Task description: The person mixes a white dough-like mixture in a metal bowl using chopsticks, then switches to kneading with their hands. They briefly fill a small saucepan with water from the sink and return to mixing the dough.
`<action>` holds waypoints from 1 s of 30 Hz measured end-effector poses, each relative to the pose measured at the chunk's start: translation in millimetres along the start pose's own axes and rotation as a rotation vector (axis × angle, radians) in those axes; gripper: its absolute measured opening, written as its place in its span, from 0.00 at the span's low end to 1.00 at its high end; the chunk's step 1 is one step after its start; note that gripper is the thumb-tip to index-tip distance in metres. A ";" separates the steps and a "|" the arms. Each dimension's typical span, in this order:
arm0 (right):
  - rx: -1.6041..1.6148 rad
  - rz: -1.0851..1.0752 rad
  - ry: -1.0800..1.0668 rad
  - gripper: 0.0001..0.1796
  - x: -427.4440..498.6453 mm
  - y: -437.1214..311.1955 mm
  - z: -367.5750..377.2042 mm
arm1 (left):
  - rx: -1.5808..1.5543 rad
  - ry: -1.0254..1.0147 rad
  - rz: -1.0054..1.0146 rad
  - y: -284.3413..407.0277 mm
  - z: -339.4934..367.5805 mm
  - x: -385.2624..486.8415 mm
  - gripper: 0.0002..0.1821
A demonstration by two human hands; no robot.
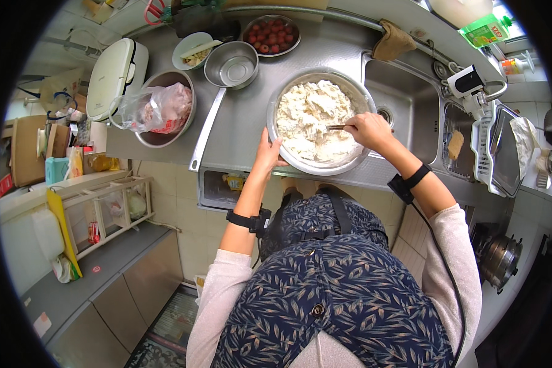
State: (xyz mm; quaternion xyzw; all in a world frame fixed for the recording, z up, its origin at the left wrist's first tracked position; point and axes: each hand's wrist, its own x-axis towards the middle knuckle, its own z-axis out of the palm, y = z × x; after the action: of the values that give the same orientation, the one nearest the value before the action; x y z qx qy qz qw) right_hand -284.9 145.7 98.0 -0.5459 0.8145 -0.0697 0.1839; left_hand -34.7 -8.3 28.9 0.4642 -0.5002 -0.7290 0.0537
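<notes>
A wide stainless steel bowl (322, 168) stands at the front edge of the metal counter, beside the sink. Lumpy, pale wet dough (315, 108) fills much of it. My left hand (269, 152) grips the bowl's left rim, thumb on top and fingers at the outer side. Over the right rim, my right hand (367, 131) is closed around thin sticks, likely chopsticks (336, 127), whose far ends are in the dough. How deep they reach is hidden.
Left of the bowl are a steel saucepan (231, 64) with its handle toward me, a basin (165, 143) with bagged raw meat, and a white appliance (108, 83). Behind stand a bowl of red fruit (271, 36) and a small bowl (177, 51). An open drawer (211, 186) juts out below; the sink (405, 87) lies right.
</notes>
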 end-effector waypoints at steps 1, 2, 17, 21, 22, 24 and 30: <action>-0.008 -0.005 0.015 0.09 -2.4 3.6 -7.6 | 0.018 -0.004 -0.004 -0.3 -0.1 1.0 0.33; -0.027 0.000 0.050 0.09 -4.9 6.9 -16.2 | 0.016 -0.010 0.002 -1.0 -0.8 1.0 0.33; -0.439 -0.225 0.199 0.04 25.9 -13.5 32.8 | -0.099 -0.020 0.005 -2.9 6.9 0.1 0.26; -0.402 -0.281 0.158 0.04 -20.4 -9.0 31.5 | -0.158 0.020 0.016 -8.4 13.9 -0.1 0.25; -0.392 -0.281 0.134 0.04 -31.2 -7.8 24.5 | -0.154 0.019 0.013 -8.6 13.2 0.1 0.24; -0.368 -0.247 -0.012 0.04 -44.7 -2.3 3.2 | -0.146 0.014 0.010 -8.7 11.6 -0.7 0.24; -0.527 -0.088 0.186 0.05 -33.4 28.8 -59.6 | -0.072 0.004 0.023 -3.0 11.0 -4.5 0.24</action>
State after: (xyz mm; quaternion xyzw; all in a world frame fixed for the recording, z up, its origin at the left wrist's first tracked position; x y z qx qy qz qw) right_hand -320.9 182.4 151.4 -0.6008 0.7935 0.0867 -0.0429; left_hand -39.0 3.1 30.1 0.4576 -0.4789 -0.7449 0.0796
